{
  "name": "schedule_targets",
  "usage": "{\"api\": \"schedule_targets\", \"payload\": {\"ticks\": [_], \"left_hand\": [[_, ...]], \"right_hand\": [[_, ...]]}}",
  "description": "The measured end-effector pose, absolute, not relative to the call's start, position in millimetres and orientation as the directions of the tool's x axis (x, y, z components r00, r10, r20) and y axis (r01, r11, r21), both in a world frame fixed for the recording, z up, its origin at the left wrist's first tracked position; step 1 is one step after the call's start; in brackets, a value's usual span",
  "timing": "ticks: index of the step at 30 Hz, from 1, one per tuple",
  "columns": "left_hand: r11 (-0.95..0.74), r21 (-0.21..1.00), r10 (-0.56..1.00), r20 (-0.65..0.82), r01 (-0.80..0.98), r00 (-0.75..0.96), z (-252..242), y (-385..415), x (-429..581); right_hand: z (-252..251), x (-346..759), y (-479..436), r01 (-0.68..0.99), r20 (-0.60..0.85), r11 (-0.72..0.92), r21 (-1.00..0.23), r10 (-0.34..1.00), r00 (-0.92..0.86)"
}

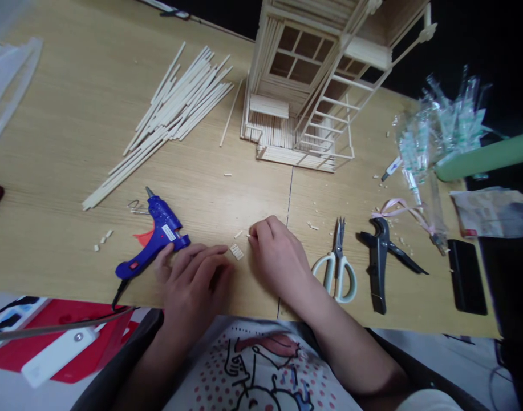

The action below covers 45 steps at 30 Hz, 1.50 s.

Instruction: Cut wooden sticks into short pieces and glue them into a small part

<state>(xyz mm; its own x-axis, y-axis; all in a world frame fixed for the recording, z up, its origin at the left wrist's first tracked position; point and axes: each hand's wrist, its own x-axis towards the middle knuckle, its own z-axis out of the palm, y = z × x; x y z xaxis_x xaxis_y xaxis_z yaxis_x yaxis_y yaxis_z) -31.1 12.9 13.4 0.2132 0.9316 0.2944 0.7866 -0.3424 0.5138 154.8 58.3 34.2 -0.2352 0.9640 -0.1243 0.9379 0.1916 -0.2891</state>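
My left hand (195, 279) rests palm down near the table's front edge, fingers loosely bent and apart, holding nothing visible. Its outer fingers lie by the handle of a blue glue gun (165, 228), which lies on its side. Just right of its fingertips is a small row of short wooden stick pieces (236, 252), side by side. My right hand (278, 254) is closed, thumb and fingertips pinched at the table on a short wooden stick piece (248, 235), mostly hidden by the fingers. Another short loose piece (238, 234) lies just left of it.
A wooden stick model house (295, 85) stands at the back. Long thin sticks (171, 108) are piled left of it. Right of my right hand lie scissors (338, 262), a black hand cutter (378, 262), a phone (467, 277) and clear plastic wrappers (432, 125).
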Motion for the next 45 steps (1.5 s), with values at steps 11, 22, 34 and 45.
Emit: {"api": "schedule_targets", "payload": {"ticks": [11,22,34,45], "left_hand": [[-0.371,0.510,0.920,0.316,0.776,0.232,12.3,14.0,-31.3],[-0.383,0.514,0.909,0.357,0.767,0.215,11.3,14.6,-29.9],[-0.395,0.496,0.905,0.354,0.773,0.235,12.3,15.0,-29.6],[-0.383,0.499,0.911,0.343,0.777,0.229,13.2,15.1,-28.5]], "right_hand": [[37.6,149.5,59.6,0.946,-0.198,0.203,-0.252,0.946,-0.255],[36.6,149.6,50.9,0.891,-0.119,0.180,-0.417,0.961,-0.250],[40.3,145.1,49.4,0.912,-0.150,0.231,-0.338,0.944,-0.294],[30.8,147.9,42.0,0.887,-0.007,0.279,-0.368,0.953,-0.302]]}}
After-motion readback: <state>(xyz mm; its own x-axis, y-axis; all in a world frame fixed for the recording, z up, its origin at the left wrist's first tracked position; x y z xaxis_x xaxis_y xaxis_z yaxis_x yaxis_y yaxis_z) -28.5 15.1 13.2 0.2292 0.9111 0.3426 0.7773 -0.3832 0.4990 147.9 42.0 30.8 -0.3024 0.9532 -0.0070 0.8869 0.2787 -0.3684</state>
